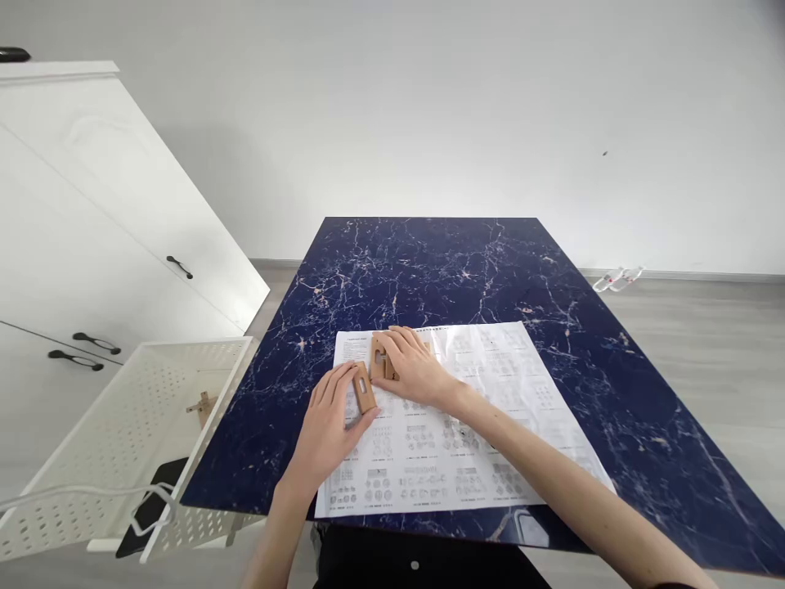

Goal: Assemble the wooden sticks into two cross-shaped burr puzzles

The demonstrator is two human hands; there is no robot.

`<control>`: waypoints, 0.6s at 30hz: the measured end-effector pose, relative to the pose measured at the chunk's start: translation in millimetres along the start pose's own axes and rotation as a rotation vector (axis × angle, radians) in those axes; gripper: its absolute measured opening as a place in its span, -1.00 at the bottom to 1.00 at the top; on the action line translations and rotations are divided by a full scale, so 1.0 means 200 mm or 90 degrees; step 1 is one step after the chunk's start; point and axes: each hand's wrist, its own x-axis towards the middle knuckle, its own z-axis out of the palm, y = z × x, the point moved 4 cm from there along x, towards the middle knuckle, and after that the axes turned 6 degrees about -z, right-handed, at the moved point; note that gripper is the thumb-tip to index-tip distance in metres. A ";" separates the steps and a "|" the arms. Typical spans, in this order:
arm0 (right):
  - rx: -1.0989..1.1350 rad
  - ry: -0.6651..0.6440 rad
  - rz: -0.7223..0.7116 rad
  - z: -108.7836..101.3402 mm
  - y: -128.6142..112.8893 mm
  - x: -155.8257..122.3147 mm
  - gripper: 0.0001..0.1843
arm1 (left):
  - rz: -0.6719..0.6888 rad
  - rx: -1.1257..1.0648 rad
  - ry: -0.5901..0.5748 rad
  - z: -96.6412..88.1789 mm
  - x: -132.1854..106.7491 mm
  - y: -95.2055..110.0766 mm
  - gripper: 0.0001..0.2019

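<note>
My left hand [328, 429] rests on a printed instruction sheet [478, 425] and pinches a small brown slotted wooden piece [364, 388] between thumb and fingers. Just beyond it, my right hand [412, 364] curls over another brown wooden piece [380, 361], gripping it against the sheet. The two pieces sit close together, nearly touching. Part of the right-hand piece is hidden under my fingers.
The sheet lies on a dark blue marbled table [441, 262]. A white perforated basket [132, 425] stands at the left with a small wooden part [201, 405] and a dark phone-like object [153, 503] inside. White cabinets [91, 237] stand behind it.
</note>
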 end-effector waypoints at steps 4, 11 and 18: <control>0.017 0.017 0.004 -0.01 0.01 0.00 -0.13 | -0.021 -0.018 -0.010 0.00 -0.01 -0.01 -0.34; 0.372 0.115 0.093 -0.12 -0.14 -0.15 -0.18 | -0.084 -0.141 0.035 -0.07 -0.03 0.02 -0.31; 0.810 0.125 0.351 -0.19 -0.28 -0.34 -0.03 | -0.281 -0.646 -0.051 -0.06 -0.04 0.18 -0.15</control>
